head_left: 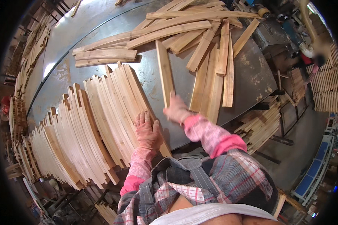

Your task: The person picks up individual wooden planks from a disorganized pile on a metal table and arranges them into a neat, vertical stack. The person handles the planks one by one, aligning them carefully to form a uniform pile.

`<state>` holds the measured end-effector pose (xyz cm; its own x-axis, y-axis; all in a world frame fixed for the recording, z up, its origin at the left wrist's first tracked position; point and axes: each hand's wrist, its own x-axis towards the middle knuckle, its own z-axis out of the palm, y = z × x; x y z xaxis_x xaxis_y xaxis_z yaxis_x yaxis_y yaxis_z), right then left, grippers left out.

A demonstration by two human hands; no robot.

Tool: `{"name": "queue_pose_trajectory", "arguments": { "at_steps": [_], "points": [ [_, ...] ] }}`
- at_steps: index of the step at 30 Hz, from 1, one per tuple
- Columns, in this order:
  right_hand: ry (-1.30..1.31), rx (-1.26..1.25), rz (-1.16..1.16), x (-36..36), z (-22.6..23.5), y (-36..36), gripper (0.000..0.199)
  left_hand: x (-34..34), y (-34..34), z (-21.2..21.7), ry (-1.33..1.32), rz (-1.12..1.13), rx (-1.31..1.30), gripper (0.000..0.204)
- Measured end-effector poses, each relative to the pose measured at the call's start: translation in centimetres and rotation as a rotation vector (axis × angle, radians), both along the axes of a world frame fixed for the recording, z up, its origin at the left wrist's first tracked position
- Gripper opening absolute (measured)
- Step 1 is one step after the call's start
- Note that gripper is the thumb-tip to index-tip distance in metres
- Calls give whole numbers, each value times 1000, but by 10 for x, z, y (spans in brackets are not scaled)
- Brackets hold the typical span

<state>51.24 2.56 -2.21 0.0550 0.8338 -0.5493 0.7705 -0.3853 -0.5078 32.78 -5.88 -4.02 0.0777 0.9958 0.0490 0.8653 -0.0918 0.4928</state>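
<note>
My left hand [148, 130] lies flat, fingers stretched out, on the near right end of a long row of wooden strips [114, 112]. The strips stand side by side, packed close, with uneven far ends. My right hand [177, 108] is closed round the near end of a single wooden strip [163, 69], slightly blurred. That strip points away from me, between the row and a loose heap of strips [210, 56]. Its far end meets a curved strip [169, 34] at the heap's edge.
A grey metal table [248, 77] carries the row and heap. Short strips [106, 55] lie beyond the row. More strips are stacked below the right edge [264, 120]. Machinery [274, 33] stands at the far right, near another person [319, 60]. A blue-panelled frame [315, 165] stands lower right.
</note>
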Motion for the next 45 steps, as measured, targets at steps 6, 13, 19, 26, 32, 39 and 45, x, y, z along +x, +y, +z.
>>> {"name": "queue_pose_trajectory", "arguments": {
  "at_steps": [6,13,19,26,32,39,45],
  "points": [
    [293,-240,614,7,1,-104,86,6,7,11,91,-34,-56,79],
    [-582,215,-295,199,20,98,73,10,9,17,121,-30,-76,80],
    [-721,85,-462,251,-9,134,76,17,10,18,111,-29,-84,80],
    [134,194,-589,276,32,37,44,7,7,5,124,-30,-59,81],
    [810,421,-502,287,6,-64,44,10,5,5,141,-39,-52,80],
    [1394,205,-788,263,-18,-103,59,3,6,5,112,-61,-28,78],
    [1329,416,-841,258,11,-163,53,21,9,32,89,-59,-84,71]
  ]
}}
